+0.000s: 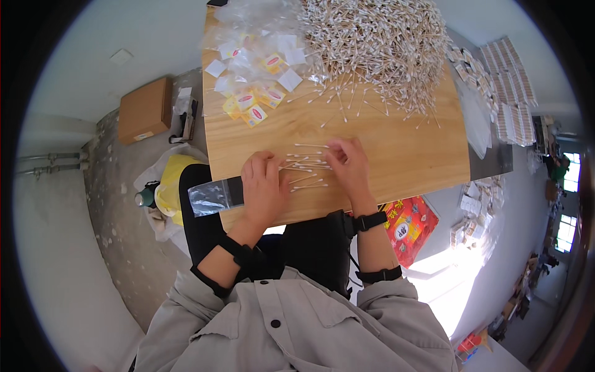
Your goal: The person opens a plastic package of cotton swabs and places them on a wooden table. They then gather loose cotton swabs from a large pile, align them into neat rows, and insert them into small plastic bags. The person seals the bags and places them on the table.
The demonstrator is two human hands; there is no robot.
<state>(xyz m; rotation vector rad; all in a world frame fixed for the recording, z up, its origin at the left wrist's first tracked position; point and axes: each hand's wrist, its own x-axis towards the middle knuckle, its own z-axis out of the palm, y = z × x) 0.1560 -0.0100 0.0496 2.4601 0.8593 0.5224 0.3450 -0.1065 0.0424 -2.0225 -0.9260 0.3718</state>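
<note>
A small loose row of cotton swabs (305, 165) lies crosswise on the wooden table between my two hands. My left hand (265, 186) rests palm down at their left ends, its fingers slightly bent and lying on the table. From the right, my right hand (348, 166) closes its fingertips on the ends of some swabs. Partly under my left hand is a black flat object (235, 191). A clear plastic bag (209, 198) extends from it past the table's left edge.
A big heap of cotton swabs (378, 46) covers the table's far right. Clear bags with yellow-and-white cards (251, 102) lie far left. Bundled packs (508, 80) stand right of the table (403, 149). A cardboard box (145, 110) and yellow bag (176, 186) sit left; a red package (411, 229) lies below right.
</note>
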